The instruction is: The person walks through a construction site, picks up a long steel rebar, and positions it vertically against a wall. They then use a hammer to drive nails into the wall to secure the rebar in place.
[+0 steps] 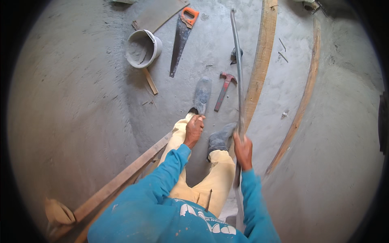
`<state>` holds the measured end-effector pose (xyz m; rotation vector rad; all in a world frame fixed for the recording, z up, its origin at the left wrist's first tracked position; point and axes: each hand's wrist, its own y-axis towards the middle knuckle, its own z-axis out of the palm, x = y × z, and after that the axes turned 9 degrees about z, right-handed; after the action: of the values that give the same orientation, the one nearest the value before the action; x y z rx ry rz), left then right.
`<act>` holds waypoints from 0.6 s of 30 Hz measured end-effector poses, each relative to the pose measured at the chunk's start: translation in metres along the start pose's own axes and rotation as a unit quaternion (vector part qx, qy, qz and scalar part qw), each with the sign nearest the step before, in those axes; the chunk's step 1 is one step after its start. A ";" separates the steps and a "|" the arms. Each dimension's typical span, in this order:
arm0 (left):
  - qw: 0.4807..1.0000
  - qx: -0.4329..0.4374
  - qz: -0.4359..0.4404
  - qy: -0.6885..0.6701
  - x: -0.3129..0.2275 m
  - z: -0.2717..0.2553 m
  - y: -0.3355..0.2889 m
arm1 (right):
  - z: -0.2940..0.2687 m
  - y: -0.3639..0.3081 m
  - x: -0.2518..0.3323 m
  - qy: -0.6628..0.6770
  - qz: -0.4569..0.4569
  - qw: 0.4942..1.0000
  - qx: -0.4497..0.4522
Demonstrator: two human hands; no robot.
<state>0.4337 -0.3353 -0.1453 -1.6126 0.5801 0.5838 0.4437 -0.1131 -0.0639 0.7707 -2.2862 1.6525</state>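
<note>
My right hand [243, 152] is wrapped round a long grey metal bar [238, 60]. The bar runs lengthwise away from me, its far tip slightly bent, and its near end passes beside my right leg. My left hand [194, 130] is closed in front of my left leg, near the boot. Whatever it holds, if anything, is too small or hidden to name. A claw hammer [223, 91] with a red head lies on the floor between the bar and my left boot [202, 95]. Just right of the bar, a wide wooden plank [263, 52] lies alongside it.
A handsaw [180, 44] with an orange handle lies ahead, beside a white bucket [156, 48] and a grey board [160, 14]. To the right is a narrower wooden strip [302, 105]. Timber lengths [121, 178] lean at my left. Nails [283, 56] and scraps dot the concrete floor.
</note>
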 end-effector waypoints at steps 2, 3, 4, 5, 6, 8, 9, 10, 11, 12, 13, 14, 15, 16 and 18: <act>0.994 -0.066 -0.018 -0.087 -0.014 -0.018 0.013 | 0.049 0.069 0.028 0.054 0.056 0.997 -0.013; 0.987 -0.113 -0.013 -0.115 -0.019 -0.025 0.017 | 0.078 0.102 0.040 0.068 0.055 0.996 -0.032; 0.978 -0.165 -0.018 -0.124 -0.023 -0.032 0.022 | 0.108 0.132 0.052 0.121 0.079 0.989 -0.032; 0.968 -0.213 -0.017 -0.132 -0.027 -0.038 0.026 | 0.139 0.159 0.063 0.133 0.065 0.987 -0.063; 0.959 -0.254 -0.014 -0.123 -0.030 -0.041 0.029 | 0.164 0.181 0.072 0.106 0.018 0.989 -0.098; 0.939 -0.329 0.007 -0.099 -0.036 -0.047 0.032 | 0.219 0.219 0.090 0.101 0.038 0.985 -0.137; 0.933 -0.348 0.004 -0.097 -0.039 -0.047 0.034 | 0.244 0.232 0.096 0.138 0.040 0.978 -0.148; 0.926 -0.366 0.003 -0.092 -0.042 -0.045 0.037 | 0.267 0.244 0.101 0.179 0.055 0.969 -0.159; 0.918 -0.387 -0.007 -0.084 -0.045 -0.043 0.038 | 0.287 0.254 0.104 0.160 0.050 0.970 -0.178; 0.923 -0.378 -0.017 -0.071 -0.048 -0.040 0.039 | 0.304 0.264 0.105 0.143 0.081 0.968 -0.189; 0.928 -0.365 -0.009 -0.069 -0.049 -0.036 0.041 | 0.320 0.273 0.103 0.150 0.053 0.967 -0.197; 0.932 -0.356 -0.009 -0.062 -0.052 -0.033 0.042 | 0.334 0.279 0.099 0.156 0.056 0.966 -0.198; 0.935 -0.350 -0.017 -0.052 -0.053 -0.030 0.042 | 0.343 0.286 0.091 0.167 0.061 0.964 -0.197; 0.932 -0.352 -0.048 -0.070 -0.055 -0.028 0.044 | 0.348 0.298 0.082 0.117 0.063 0.974 -0.184; 0.939 -0.335 -0.042 -0.065 -0.057 -0.027 0.047 | 0.361 0.328 0.072 0.028 0.079 0.986 -0.145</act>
<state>0.3612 -0.3649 -0.1385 -2.2023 0.2106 0.8763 0.2555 -0.3930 -0.4228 0.4811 -2.5253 1.3334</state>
